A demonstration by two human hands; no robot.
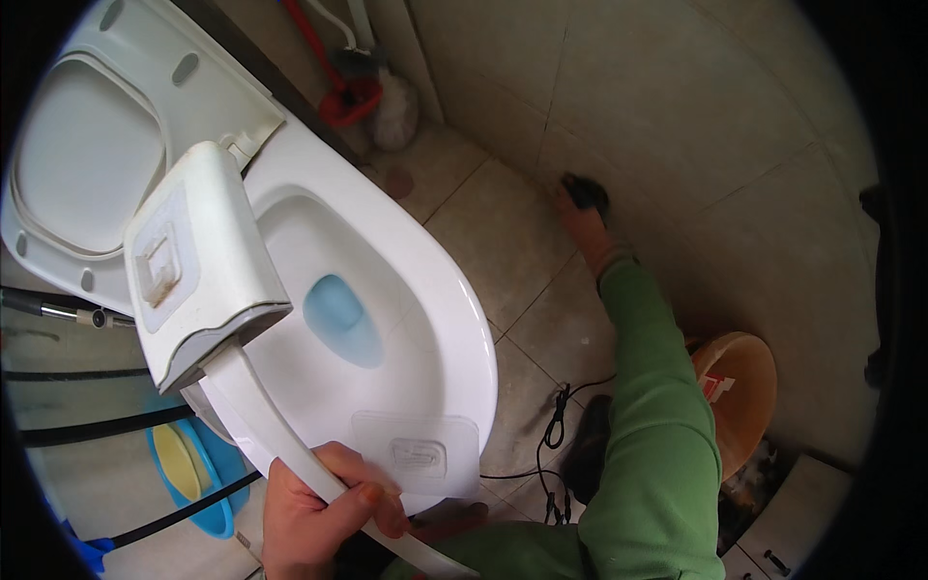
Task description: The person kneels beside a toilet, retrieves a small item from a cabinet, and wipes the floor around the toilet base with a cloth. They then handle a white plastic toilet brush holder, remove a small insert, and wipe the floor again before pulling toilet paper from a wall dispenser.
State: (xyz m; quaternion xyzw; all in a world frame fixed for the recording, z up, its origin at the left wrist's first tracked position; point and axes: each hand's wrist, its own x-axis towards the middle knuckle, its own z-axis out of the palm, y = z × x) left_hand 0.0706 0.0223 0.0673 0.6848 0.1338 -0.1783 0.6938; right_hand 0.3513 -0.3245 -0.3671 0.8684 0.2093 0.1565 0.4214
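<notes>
My left hand (326,500) is closed around the long white handle (279,435) of a toilet brush. The handle runs into a white wall-mount brush holder (225,239), tilted over the left side of the toilet bowl (464,341). On the holder's face is a clear adhesive pad with a stained mount. Beside my left fingertips is a clear adhesive hook plate (420,453), over the front rim; whether my fingers grip it I cannot tell. My right hand (586,230), blurred, reaches low by the tiled wall with a dark object (586,194) in it.
The toilet lid and seat (87,156) are raised. A red brush or plunger (351,101) and a white bag (396,112) stand behind. An orange bucket (743,406) is at right, near a black cable (554,428) on the floor. Blue and yellow basins (192,471) lie left.
</notes>
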